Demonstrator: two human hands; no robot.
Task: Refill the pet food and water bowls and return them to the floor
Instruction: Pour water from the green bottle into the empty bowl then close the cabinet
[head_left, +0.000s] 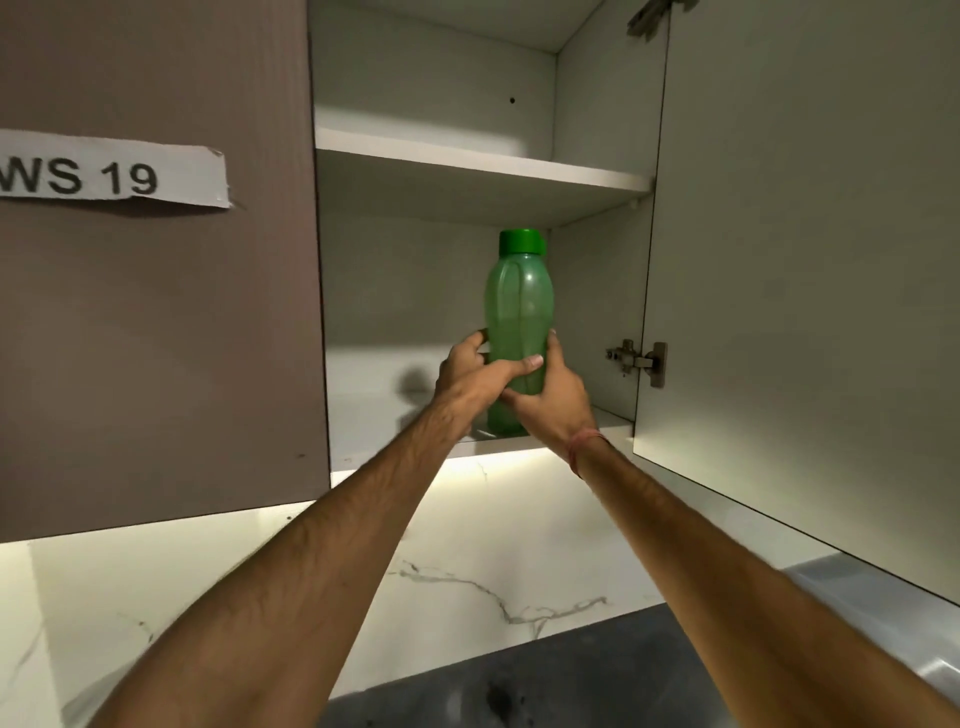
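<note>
Both hands clasp the green bottle (517, 332) around its lower half — left hand (475, 371) with thumb across the front, right hand (553, 402) wrapping from the other side. Below the grip, the bottle's base rests upright on the cabinet's lower shelf (363, 436); above it, the cap sits closed.

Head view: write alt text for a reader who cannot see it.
Both hands, left hand and right hand, grip the lower half of an upright green bottle with a green cap, standing on the bottom shelf of an open wall cabinet. The upper shelf looks bare, and a paper label reading "WS 19" is on the closed door at left.
</note>
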